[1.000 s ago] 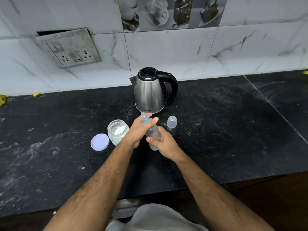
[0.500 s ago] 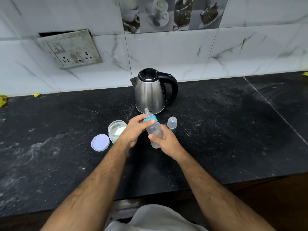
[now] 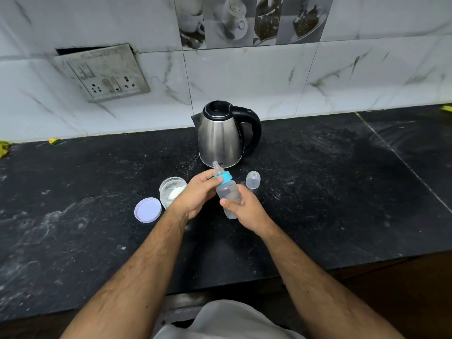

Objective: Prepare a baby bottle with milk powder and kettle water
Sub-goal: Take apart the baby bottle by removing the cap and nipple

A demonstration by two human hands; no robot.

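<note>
Gripping the baby bottle (image 3: pixel 228 195) by its body, right hand (image 3: pixel 244 209) holds it tilted above the counter (image 3: pixel 342 192); left hand (image 3: pixel 195 195) is curled round the blue collar (image 3: pixel 223 178) under the teat. Probably unscrewing step; next needs counter-twist, lifting collar clear. Powder jar (image 3: pixel 171 190) at nine o'clock, kettle (image 3: pixel 221 137) at twelve, clear cap (image 3: pixel 252 180) at two.

You held a clear bottle (image 3: pixel 228 195) with a turquoise collar (image 3: pixel 224 178); the kettle (image 3: pixel 220 140) was silver and black, the counter (image 3: pixel 330 187) speckled black.

Black stone counter (image 3: pixel 342 192), white marble-look wall tiles (image 3: pixel 244 81), grimy socket plate (image 3: pixel 102 73), printed cup tiles (image 3: pixel 249 20).
</note>
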